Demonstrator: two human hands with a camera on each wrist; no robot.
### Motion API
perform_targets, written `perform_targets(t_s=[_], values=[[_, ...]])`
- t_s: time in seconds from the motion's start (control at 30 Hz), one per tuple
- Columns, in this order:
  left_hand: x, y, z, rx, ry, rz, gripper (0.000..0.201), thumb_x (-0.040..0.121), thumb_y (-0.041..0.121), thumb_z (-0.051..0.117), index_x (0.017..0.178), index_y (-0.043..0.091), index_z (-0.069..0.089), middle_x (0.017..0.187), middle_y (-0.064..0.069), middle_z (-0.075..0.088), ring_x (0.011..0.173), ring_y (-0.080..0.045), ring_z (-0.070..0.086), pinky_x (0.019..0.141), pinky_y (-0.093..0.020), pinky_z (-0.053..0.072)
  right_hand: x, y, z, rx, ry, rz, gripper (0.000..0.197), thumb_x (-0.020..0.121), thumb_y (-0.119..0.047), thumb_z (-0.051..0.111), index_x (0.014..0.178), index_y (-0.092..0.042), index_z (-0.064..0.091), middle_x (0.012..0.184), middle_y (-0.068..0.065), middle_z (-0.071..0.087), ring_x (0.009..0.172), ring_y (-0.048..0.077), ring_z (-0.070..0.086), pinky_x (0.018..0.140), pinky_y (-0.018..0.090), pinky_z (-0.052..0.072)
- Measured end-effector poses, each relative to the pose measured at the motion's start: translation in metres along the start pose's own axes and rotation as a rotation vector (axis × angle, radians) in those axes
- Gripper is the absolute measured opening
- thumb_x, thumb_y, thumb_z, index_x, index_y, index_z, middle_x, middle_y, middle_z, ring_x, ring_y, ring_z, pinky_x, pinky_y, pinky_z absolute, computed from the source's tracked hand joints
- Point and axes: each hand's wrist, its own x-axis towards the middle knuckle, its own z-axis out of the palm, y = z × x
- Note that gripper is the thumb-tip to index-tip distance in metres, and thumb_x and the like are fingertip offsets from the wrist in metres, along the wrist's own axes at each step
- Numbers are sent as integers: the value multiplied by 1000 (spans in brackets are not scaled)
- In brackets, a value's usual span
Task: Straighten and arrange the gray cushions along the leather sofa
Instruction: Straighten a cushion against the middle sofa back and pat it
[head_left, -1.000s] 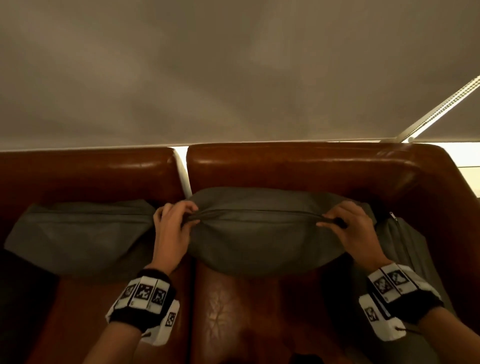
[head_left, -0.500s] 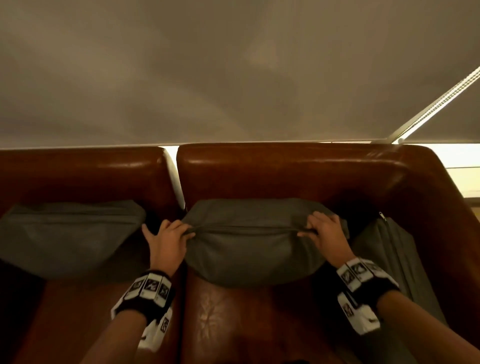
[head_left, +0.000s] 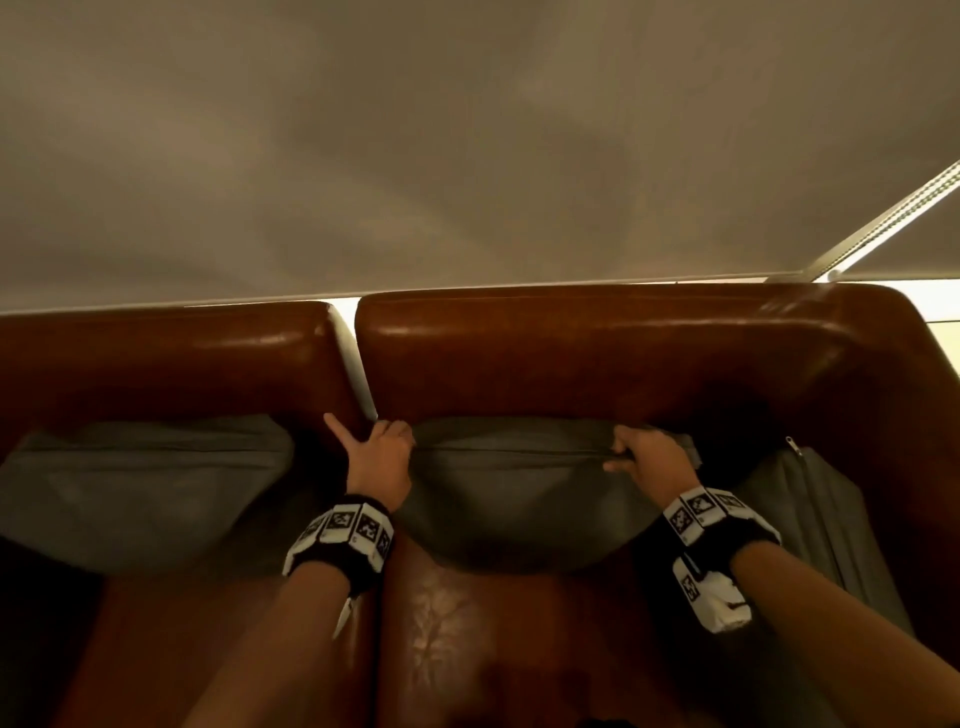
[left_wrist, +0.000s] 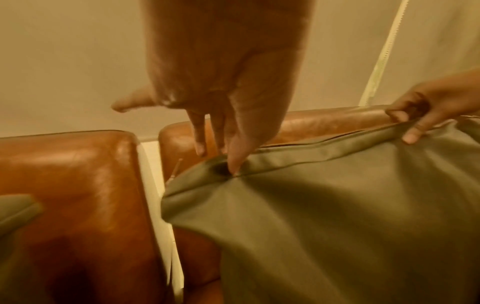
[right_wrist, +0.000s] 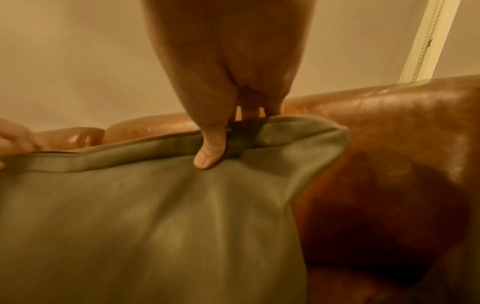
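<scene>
We have pushed the middle cushion (head_left: 519, 488) back against the sofa (head_left: 597, 353) backrest at 12 o'clock; left hand (head_left: 382, 462) and right hand (head_left: 652, 460) still pinch its top corners, so it looks nearly placed.

A plain beige wall (head_left: 467, 145) fills the upper half of the head view. At its right, a pale vertical strip (head_left: 893, 218) with a beaded cord runs down, bright light (head_left: 924, 296) showing beneath it.

Right hand (right_wrist: 228, 67) thumb-and-finger grip on gray cushion (right_wrist: 145, 216) top seam.
</scene>
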Motion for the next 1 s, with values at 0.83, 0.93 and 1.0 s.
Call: perform_targets(t_s=[0.83,0.93,1.0], values=[[24,58,13,-403,214,249,23,86,-2,50,98,17,58,96,-3,70,92,-23,63,79,-36,43,2,-16,-3,-155,291,-351,14,75,-28,64,79,-16,67,70,3,72,57,21,68,47,28,48],[38,68,12,-375,145,272,28,88,0,48,105,21,55,103,1,69,100,-20,61,89,-39,41,14,-8,-2,-129,189,-240,16,84,-24,64,92,-10,67,88,11,73,77,30,69,63,38,51],[41,70,17,-382,167,248,24,89,4,50,105,20,57,102,1,70,100,-20,61,88,-37,41,16,-5,1,-77,245,-249,15,82,-21,66,89,-9,68,85,10,73,74,30,69,62,38,52]])
